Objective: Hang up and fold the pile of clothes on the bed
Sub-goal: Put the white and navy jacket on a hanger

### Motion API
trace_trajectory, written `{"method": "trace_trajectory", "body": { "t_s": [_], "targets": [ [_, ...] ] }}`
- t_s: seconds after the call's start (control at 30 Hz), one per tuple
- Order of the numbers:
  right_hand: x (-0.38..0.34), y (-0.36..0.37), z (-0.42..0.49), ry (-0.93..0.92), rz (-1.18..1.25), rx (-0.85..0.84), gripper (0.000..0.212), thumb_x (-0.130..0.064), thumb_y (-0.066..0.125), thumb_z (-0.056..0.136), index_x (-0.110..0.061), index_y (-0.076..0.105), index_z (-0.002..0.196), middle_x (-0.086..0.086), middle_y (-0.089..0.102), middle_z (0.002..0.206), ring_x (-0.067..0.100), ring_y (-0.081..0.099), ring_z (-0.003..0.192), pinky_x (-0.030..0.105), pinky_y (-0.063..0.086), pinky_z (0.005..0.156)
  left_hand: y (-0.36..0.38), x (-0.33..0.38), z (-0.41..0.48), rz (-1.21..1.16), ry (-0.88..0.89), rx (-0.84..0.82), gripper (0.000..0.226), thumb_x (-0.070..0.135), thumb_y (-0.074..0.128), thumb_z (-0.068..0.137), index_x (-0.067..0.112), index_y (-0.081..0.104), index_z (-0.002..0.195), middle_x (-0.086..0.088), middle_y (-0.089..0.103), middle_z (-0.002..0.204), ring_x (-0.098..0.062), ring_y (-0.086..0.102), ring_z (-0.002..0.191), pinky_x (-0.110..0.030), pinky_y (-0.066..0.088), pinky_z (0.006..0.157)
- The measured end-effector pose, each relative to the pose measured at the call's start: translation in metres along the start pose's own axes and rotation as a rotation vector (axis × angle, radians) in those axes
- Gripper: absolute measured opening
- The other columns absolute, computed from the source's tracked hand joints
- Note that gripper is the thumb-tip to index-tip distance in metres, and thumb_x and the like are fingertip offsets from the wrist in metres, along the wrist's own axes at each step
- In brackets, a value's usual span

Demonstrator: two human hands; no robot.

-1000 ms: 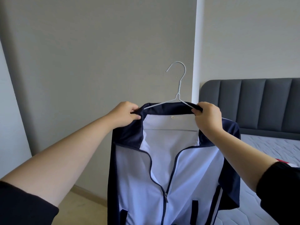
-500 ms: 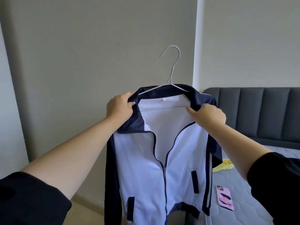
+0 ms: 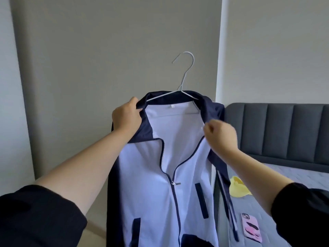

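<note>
This limp, likely light jacket [image 3: 151, 175] seems safest held at its collar [image 3: 207, 107], where the left hand [image 3: 127, 118] grips; the right hand [image 3: 220, 136] pinches its front edge.

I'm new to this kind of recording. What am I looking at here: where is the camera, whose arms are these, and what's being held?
No machine here: the grips are a person's bare hands, filmed by one camera worn on their head, looking forward and down. The left grip holds the navy collar of a white-and-navy jacket, which sits on a wire hanger. The right grip, blurred, curls at the jacket's front edge; whether it pinches is unclear. On the bed lie a pink phone and a yellow cloth.
</note>
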State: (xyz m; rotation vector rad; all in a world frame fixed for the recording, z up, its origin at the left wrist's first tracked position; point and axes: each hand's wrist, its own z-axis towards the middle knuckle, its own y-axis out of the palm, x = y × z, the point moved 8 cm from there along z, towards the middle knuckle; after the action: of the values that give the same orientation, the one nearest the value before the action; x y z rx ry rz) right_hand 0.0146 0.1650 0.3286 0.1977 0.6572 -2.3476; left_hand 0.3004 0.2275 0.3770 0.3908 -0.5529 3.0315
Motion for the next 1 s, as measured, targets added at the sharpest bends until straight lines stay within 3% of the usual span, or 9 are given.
{"method": "trace_trajectory", "body": {
  "t_s": [0.07, 0.1, 0.13, 0.2, 0.27, 0.4, 0.53, 0.73, 1.0],
  "targets": [
    [0.011, -0.023, 0.015, 0.064, 0.104, 0.192, 0.018, -0.008, 0.044, 0.090, -0.012, 0.047, 0.073, 0.007, 0.052, 0.079, 0.027, 0.043, 0.074, 0.034, 0.030, 0.059, -0.003, -0.002, 0.003, -0.028, 0.005, 0.009, 0.010, 0.003, 0.052, 0.087, 0.010, 0.047, 0.084, -0.007, 0.049, 0.063, -0.031, 0.040, 0.058, -0.031, 0.025, 0.054],
    [0.012, -0.026, 0.023, 0.055, 0.064, 0.187, 0.013, -0.008, 0.042, 0.091, -0.008, 0.055, 0.092, 0.012, 0.056, 0.099, 0.031, 0.046, 0.090, 0.037, 0.035, 0.072, -0.003, 0.000, 0.004, -0.045, 0.003, 0.008, 0.007, 0.003, 0.052, 0.087, 0.009, 0.049, 0.086, -0.008, 0.050, 0.063, -0.031, 0.040, 0.059, -0.032, 0.026, 0.054],
    [0.013, -0.022, 0.032, 0.038, -0.003, 0.136, 0.023, -0.009, 0.042, 0.092, -0.008, 0.055, 0.111, 0.013, 0.054, 0.115, 0.033, 0.045, 0.106, 0.040, 0.034, 0.086, -0.003, 0.002, 0.004, -0.061, 0.001, 0.003, 0.005, 0.003, 0.052, 0.087, 0.008, 0.050, 0.087, -0.009, 0.050, 0.064, -0.032, 0.041, 0.059, -0.032, 0.027, 0.054],
    [0.019, -0.016, 0.045, 0.021, -0.127, 0.013, 0.034, -0.014, 0.041, 0.093, -0.013, 0.050, 0.126, 0.011, 0.052, 0.125, 0.032, 0.040, 0.119, 0.042, 0.025, 0.102, -0.002, 0.009, 0.004, -0.093, 0.004, -0.011, 0.002, 0.005, 0.052, 0.088, 0.007, 0.051, 0.088, -0.010, 0.052, 0.065, -0.032, 0.041, 0.060, -0.032, 0.027, 0.054],
    [0.025, -0.022, 0.051, 0.032, -0.198, -0.011, 0.025, -0.018, 0.041, 0.094, -0.012, 0.054, 0.116, 0.011, 0.058, 0.112, 0.031, 0.043, 0.112, 0.044, 0.024, 0.102, -0.001, 0.017, 0.004, -0.121, 0.005, -0.019, 0.001, 0.005, 0.052, 0.088, 0.006, 0.051, 0.088, -0.013, 0.055, 0.068, -0.032, 0.042, 0.062, -0.033, 0.029, 0.055],
    [0.034, -0.063, 0.061, 0.108, -0.259, 0.077, 0.013, -0.020, 0.044, 0.093, -0.012, 0.051, 0.086, 0.013, 0.062, 0.087, 0.031, 0.046, 0.094, 0.037, 0.026, 0.078, -0.010, 0.042, 0.011, -0.192, 0.043, -0.027, 0.002, 0.007, 0.053, 0.089, 0.007, 0.054, 0.090, -0.014, 0.061, 0.074, -0.034, 0.048, 0.066, -0.035, 0.035, 0.057],
    [0.030, -0.128, 0.076, 0.166, -0.285, 0.226, 0.010, -0.015, 0.044, 0.092, -0.015, 0.047, 0.082, 0.013, 0.062, 0.088, 0.032, 0.047, 0.096, 0.037, 0.026, 0.076, -0.039, 0.091, 0.044, -0.273, 0.131, 0.016, 0.004, 0.010, 0.057, 0.089, 0.008, 0.057, 0.092, -0.014, 0.064, 0.078, -0.038, 0.055, 0.072, -0.038, 0.042, 0.061],
    [0.014, -0.244, 0.089, 0.168, -0.351, 0.481, 0.008, -0.011, 0.044, 0.088, -0.014, 0.046, 0.081, 0.013, 0.061, 0.090, 0.032, 0.047, 0.096, 0.040, 0.030, 0.084, -0.088, 0.175, 0.080, -0.357, 0.238, 0.075, 0.011, 0.013, 0.061, 0.088, 0.008, 0.058, 0.098, -0.015, 0.067, 0.087, -0.040, 0.057, 0.079, -0.034, 0.036, 0.061],
    [0.066, -0.329, 0.046, 0.181, -0.538, 0.537, 0.008, -0.009, 0.049, 0.084, -0.014, 0.045, 0.079, 0.013, 0.059, 0.084, 0.032, 0.047, 0.094, 0.040, 0.030, 0.084, -0.057, 0.270, 0.030, -0.379, 0.403, 0.000, 0.018, 0.021, 0.055, 0.094, 0.005, 0.048, 0.095, -0.019, 0.062, 0.078, -0.039, 0.052, 0.067, -0.035, 0.032, 0.057]
  ]
}}
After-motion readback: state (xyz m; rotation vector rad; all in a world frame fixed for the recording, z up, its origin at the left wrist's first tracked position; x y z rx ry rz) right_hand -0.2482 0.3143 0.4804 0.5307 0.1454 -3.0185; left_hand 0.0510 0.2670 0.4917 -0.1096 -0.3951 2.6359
